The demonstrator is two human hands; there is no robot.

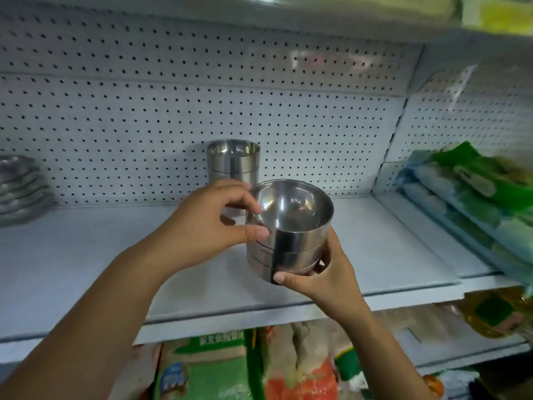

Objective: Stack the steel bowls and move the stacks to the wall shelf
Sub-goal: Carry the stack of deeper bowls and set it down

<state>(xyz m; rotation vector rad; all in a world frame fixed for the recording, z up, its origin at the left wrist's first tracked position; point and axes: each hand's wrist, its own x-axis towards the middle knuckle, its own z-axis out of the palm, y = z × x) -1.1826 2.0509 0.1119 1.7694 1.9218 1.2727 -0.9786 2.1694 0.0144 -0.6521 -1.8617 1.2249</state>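
Holding the stack [288,232] up over the shelf [86,255], both hands gripped it. The left hand [207,226] pinched its left side near the top, thumb in front, fingers at the rim. The right hand [323,281] cupped it from under, thumb on the near side. The stack stood straight, open end up, and looked not yet set down. The far stack [233,160] sat by the wall, just behind it and a bit left. Bare shelf lay below and past the hands, so I think a small push away and down was needed
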